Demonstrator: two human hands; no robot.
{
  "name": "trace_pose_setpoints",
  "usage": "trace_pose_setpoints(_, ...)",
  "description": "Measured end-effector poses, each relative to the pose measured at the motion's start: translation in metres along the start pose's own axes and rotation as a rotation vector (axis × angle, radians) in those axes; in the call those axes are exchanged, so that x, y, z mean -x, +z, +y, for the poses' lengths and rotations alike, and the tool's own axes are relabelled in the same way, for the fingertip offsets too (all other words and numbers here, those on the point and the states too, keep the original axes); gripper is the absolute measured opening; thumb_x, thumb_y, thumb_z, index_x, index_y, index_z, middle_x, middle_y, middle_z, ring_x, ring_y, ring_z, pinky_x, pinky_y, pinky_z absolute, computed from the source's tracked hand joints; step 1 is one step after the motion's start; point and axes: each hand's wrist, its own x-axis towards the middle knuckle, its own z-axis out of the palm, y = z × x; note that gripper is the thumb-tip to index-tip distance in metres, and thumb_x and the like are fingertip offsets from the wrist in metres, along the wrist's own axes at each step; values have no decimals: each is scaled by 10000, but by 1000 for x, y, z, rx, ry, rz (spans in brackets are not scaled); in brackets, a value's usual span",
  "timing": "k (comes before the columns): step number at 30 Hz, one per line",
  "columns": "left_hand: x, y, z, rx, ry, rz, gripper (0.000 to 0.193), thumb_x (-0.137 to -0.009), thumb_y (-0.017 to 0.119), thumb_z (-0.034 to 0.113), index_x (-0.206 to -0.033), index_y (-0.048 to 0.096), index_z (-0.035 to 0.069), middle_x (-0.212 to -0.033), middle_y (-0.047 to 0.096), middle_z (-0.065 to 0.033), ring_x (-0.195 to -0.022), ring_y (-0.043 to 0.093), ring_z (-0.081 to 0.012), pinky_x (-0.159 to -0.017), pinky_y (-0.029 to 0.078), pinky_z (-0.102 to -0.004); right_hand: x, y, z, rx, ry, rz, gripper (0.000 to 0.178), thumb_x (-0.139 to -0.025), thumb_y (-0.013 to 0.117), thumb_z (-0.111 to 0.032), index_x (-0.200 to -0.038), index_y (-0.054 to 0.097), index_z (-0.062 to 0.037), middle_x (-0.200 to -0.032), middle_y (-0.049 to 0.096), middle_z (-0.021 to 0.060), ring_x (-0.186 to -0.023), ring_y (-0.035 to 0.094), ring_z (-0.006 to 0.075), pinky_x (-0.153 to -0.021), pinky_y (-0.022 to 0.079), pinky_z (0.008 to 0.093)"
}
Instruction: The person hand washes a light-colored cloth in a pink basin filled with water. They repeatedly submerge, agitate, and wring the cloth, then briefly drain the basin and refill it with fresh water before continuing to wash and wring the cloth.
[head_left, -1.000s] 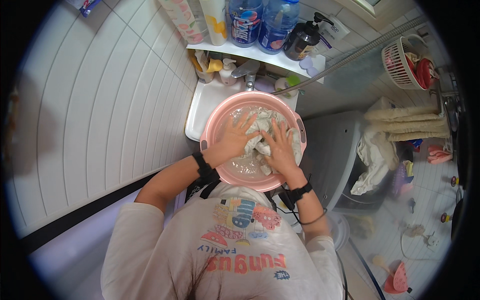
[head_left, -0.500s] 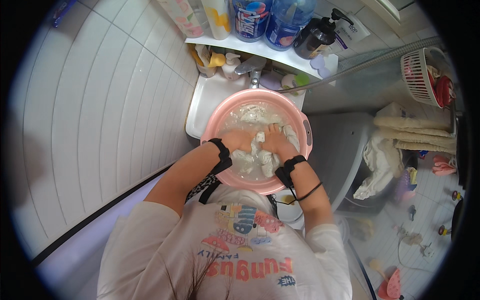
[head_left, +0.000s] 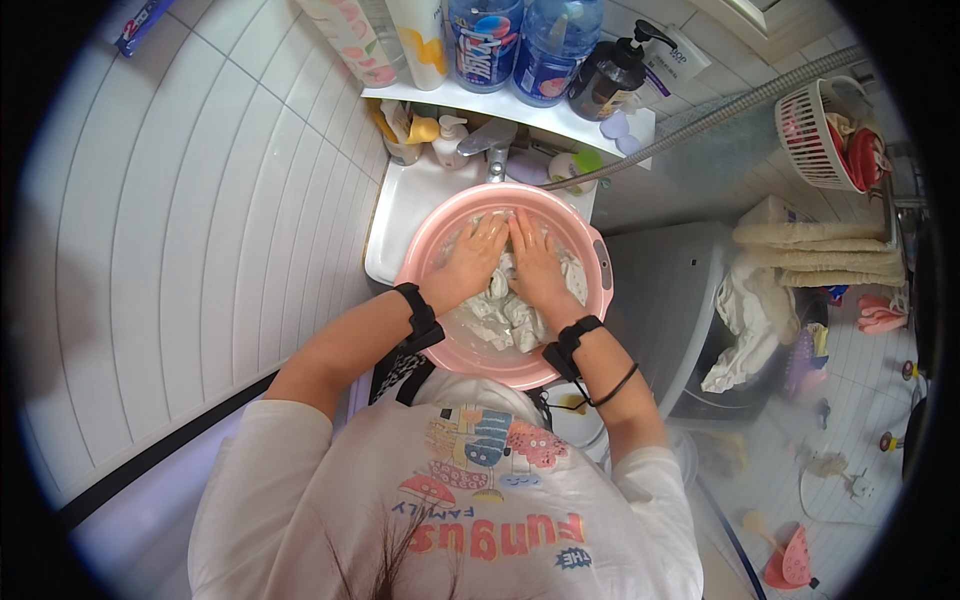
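Note:
A pink round basin holds cloudy water and a soaked white cloth, bunched up in its middle and near side. My left hand lies over the cloth with its fingers stretched toward the far side of the basin. Beside it, my right hand also has its fingers straight and slightly apart, palm down on the wet fabric. The fingertips of both hands come close together near the far wall. Some of the cloth is hidden beneath my palms.
Under the basin is a white sink with a metal faucet behind it. A white shelf above carries several bottles, including a dark pump bottle. At right stands a grey washing machine with white cloth on it.
Both hands have moved away from me toward the basin's far side, rising out of the water. Their fingers have straightened, and the white cloth has shifted into a bunch nearer to me.

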Motion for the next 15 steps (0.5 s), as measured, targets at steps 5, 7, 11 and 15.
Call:
trace_pose_setpoints(5,-2,21,-9,40,16,-331,642,-692,744,196,-1256,567,-56,-1524,336,-205,-1437,281,-322,-1077,373,-449,-14,20,14,-100,64,-444,1239,-656,834,-259,-1559,14,-39,-1591,219,179,-1484,184,320,-1196,229,438)
trace_pose_setpoints(7,-6,31,-12,178,-44,-589,482,-681,743,207,-1081,657,-48,-1433,428,-206,-1366,366,-323,-1029,426,-429,-15,32,20,-138,58,-501,1187,-674,818,-310,-1552,74,-19,-1590,225,188,-1476,213,318,-1197,226,437)
trace_pose_setpoints(11,-11,39,-10,202,-98,-640,288,-678,730,218,-885,726,18,-952,707,-171,-1001,659,-322,-904,513,-415,-26,50,19,-28,74,-645,1063,-700,787,-395,-1516,238,7,-1570,276,199,-1461,265,312,-1208,184,441)
trace_pose_setpoints(15,-24,27,-7,90,-7,-836,581,-708,748,290,-1216,619,40,-1229,616,-179,-1241,518,-305,-1003,454,-431,-35,33,12,151,32,-741,968,-720,773,-415,-1470,338,14,-1563,300,189,-1468,251,315,-1207,117,503)
